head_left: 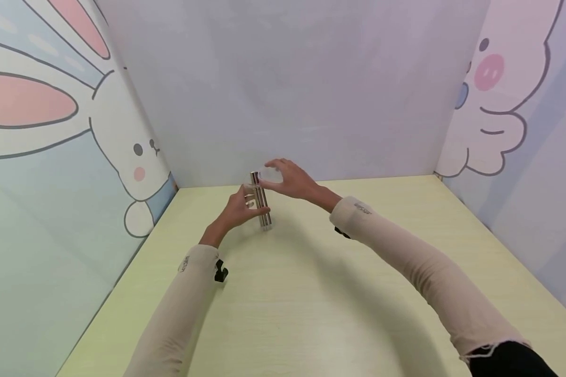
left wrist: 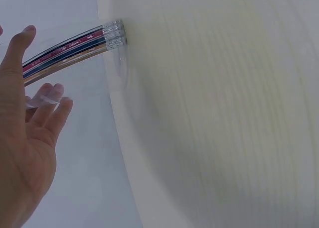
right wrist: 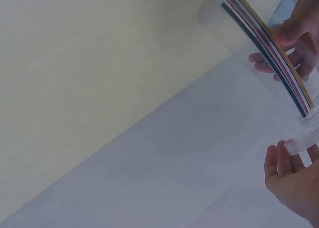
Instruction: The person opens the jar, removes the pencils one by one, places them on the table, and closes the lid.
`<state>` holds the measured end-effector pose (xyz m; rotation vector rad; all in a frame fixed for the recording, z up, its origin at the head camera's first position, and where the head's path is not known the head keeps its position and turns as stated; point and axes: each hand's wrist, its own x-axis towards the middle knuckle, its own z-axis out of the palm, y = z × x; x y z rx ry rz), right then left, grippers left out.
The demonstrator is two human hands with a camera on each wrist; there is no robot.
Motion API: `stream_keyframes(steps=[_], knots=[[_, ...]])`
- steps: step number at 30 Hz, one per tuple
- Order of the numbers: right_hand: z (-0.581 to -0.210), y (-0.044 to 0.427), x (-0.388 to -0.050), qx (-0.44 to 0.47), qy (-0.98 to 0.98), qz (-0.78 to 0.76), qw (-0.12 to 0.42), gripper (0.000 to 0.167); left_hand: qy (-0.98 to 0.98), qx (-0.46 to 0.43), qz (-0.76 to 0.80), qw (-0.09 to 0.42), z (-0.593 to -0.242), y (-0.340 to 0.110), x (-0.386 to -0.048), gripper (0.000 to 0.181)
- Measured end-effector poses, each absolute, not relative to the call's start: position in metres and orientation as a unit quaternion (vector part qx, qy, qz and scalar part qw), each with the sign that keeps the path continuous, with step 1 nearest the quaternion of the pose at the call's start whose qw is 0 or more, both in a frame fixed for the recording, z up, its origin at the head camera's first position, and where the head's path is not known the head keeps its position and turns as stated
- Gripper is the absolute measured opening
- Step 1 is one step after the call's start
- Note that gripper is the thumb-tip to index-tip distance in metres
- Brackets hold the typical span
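Jar point(left wrist: 122, 64) of pencils point(left wrist: 75, 48) tilts, left hand's point(head_left: 236, 210) fingers round it; right hand point(head_left: 294, 179) pinches lid point(head_left: 271, 175), so keep it square.

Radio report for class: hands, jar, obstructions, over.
Left hand grips clear jar, pens or pencils inside. Right hand holds lid, not seated. No obstruction seen.

A booth-like space: pale wood-grain tabletop point(head_left: 273, 314) between walls point(head_left: 42, 235) with cartoon animals point(head_left: 110, 118).
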<state>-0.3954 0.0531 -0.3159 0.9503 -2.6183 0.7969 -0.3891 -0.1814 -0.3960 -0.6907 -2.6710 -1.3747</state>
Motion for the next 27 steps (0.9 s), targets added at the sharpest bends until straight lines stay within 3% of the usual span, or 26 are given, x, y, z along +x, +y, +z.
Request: stream_keyframes(steps=[10,18,27], knots=[[-0.319,0.074,-0.398,0.31,-0.901,0.28,0.12,0.067,-0.871,-0.21,-0.444,0.03,-0.396,-0.179,-0.389,0.081],[-0.331,0.088,-0.403,0.304,-0.905,0.27,0.126,0.068,-0.871,-0.216,-0.44,0.034,-0.396,-0.18,-0.392,0.086],[-0.356,0.093,-0.405,0.307,-0.915,0.249,0.082,0.069,-0.872,-0.211,-0.442,0.024,-0.394,-0.178,-0.39,0.086]])
